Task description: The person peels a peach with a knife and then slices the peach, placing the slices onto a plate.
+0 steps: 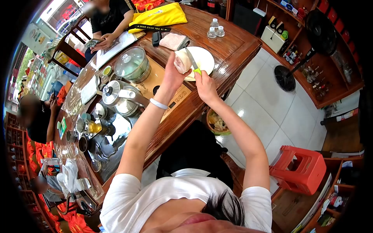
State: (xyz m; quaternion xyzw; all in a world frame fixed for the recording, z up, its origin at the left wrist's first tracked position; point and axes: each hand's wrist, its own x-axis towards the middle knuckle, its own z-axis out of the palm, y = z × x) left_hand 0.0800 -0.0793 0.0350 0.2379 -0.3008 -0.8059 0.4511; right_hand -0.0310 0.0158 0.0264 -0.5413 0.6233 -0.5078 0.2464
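Note:
My left hand (pixel 175 73) is closed around a pale, pinkish-white chunk of food (pixel 182 61), holding it over the left part of a white plate (pixel 206 61). What kind of food it is I cannot make out. In my right hand (pixel 206 86) is a knife (pixel 191 58), gripped by its bright green handle. Its blade points away from me and lies against or just beside the right side of the chunk; whether it cuts in is unclear. Just beyond sits a folded pinkish cloth (pixel 174 41), with a small black case (pixel 156 39) on its left.
A lidded glass pot (pixel 132 65) and a steel kettle (pixel 116 93) stand left of my arms, near a dark tea tray (pixel 110 136). Small bottles (pixel 215 29) and a yellow bag (pixel 159 17) lie farther back. Other people sit across the table. A red stool (pixel 299 169) is at right.

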